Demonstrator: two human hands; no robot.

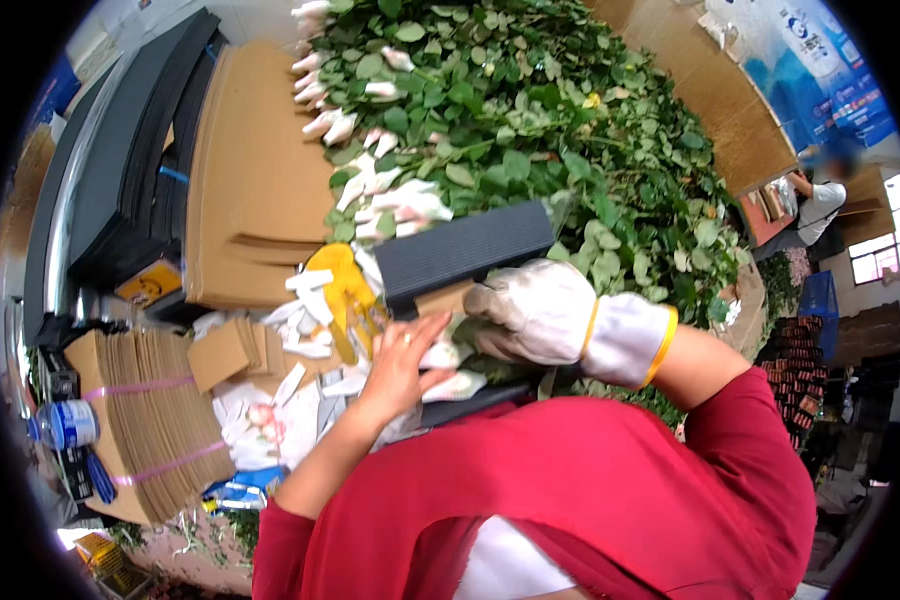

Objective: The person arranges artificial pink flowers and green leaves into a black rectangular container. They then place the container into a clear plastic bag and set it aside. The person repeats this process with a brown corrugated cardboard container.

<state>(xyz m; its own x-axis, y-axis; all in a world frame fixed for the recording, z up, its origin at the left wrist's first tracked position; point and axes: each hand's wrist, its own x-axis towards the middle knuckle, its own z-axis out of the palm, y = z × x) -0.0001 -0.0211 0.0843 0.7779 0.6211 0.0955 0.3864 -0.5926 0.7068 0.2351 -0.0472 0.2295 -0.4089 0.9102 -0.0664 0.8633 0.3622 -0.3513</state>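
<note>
My left hand (pixel 400 365) is bare, its fingers stretched out and apart, beside rose buds (pixel 454 387) in white sleeves and a small brown cardboard piece (pixel 444 300). My right hand (pixel 535 312) wears a white glove with a yellow-edged cuff. Its fingers curl over the leafy stems of these roses, partly hiding them. Just beyond both hands stands a dark ribbed panel (pixel 465 250), with the cardboard piece against its near side. Part of a dark flat surface (pixel 475 404) shows under the roses. To the left lies a yellow object (pixel 348 300) of unclear kind.
A large pile of leafy roses (pixel 530 120) covers the far side. Tall cardboard (pixel 255 180) and dark sheets (pixel 135 170) stand left. Nearer are strapped cardboard pieces (pixel 155 420), white sleeves (pixel 305 325) and a water bottle (pixel 65 425). Another person (pixel 820 210) works far right.
</note>
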